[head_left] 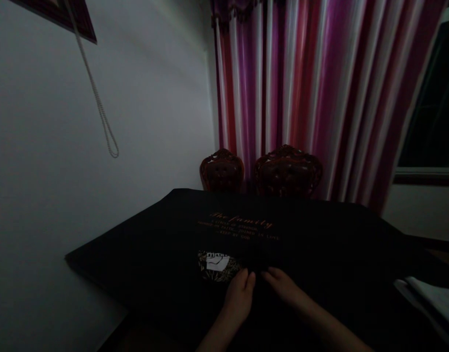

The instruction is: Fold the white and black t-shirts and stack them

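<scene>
A small dark case or pouch [230, 269] with a pale leaf-like pattern and a white patch lies on the black table cover [154, 234]. My left hand [240, 293] is at its right end, fingers closed and thumb pressed in; the dimness hides whether it grips the case. Just to the right, my right hand [281, 283] is closed with its fingertips pointing toward the left one. Between the two hands everything is black, so anything they hold cannot be made out.
Gold lettering [242, 225] is printed on the cover beyond the hands. White folded sheets [430, 293] lie at the right edge. Two carved chairs [222, 171] stand behind the table, before a striped curtain [283, 83]. A wall [144, 122] borders the left side.
</scene>
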`<state>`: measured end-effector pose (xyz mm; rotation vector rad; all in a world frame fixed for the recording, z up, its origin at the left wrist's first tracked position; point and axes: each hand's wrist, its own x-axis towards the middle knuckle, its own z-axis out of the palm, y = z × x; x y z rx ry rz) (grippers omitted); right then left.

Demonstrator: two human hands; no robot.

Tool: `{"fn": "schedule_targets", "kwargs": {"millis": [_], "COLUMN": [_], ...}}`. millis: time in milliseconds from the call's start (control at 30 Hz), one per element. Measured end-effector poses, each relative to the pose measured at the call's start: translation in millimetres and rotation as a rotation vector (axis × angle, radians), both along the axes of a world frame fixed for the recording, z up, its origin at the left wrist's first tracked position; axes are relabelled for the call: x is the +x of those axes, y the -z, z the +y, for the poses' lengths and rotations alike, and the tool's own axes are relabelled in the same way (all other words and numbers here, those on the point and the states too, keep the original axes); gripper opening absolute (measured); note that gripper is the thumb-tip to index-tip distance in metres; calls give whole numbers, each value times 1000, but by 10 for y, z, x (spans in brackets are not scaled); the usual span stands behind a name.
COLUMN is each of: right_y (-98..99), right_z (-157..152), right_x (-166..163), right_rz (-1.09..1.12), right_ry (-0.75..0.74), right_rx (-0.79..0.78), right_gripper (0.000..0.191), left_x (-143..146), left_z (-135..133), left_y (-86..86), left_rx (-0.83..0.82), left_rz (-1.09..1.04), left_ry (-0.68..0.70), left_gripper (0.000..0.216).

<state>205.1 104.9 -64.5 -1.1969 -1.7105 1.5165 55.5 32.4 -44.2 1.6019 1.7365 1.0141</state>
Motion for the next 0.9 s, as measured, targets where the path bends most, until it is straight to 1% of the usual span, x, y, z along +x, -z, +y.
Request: {"fn": "schedule_targets", "kwargs": {"millis": [33,100,133,200,267,300,367,433,500,533,567,633,700,733,800,867,900], "right_y": [-27,-144,-239,-490,-772,-900,-1081,-1132,-1067,-1009,-946,-841,-814,-842,-990,-1252,-1418], "right_z": [36,137,198,319,396,404,353,231,96,45,12,8,70,117,221,326,373], "right_x": [51,233,358,636,870,941,963,833,614,499,394,245,203,222,328,498,595], "right_rz": [-5,-70,-120,-206,-248,-261,-295,-308,-256,-228,-209,-205,-210,-198,-162,-128,-123], "right_ry": [3,60,110,229,320,335,302,213,116,86,78,102,153,175,229,312,361], "right_rx": [49,166,251,457,607,635,587,448,267,194,148,130,151,156,169,220,281], "right_gripper": [37,36,36,37,40,43,52,63,71,70,64,41,21,18,21,25,26], "left_x": [-49,-191,-274,-431,-534,-554,-533,-443,-321,-262,-211,-153,-175,-215,-337,-474,-536], "left_z": [-17,-45,-55,-66,-71,-75,-93,-129,-187,-223,-262,-342,-401,-415,-399,-317,-254], "left_y": [-47,-231,-363,-673,-978,-1103,-1266,-1300,-1230,-1174,-1116,-1027,-1021,-1059,-1218,-1463,-1605], "left_rx": [33,80,92,120,173,204,229,217,191,177,164,144,146,156,195,229,230], "left_rz": [-76,-266,-370,-549,-615,-606,-570,-540,-516,-500,-485,-482,-528,-578,-715,-853,-895], "left_ry": [-26,-104,-142,-186,-168,-148,-93,-35,12,40,72,121,112,86,32,-1,-12], "left_gripper": [45,50,54,62,63,61,56,51,47,44,42,38,36,36,33,25,21]}}
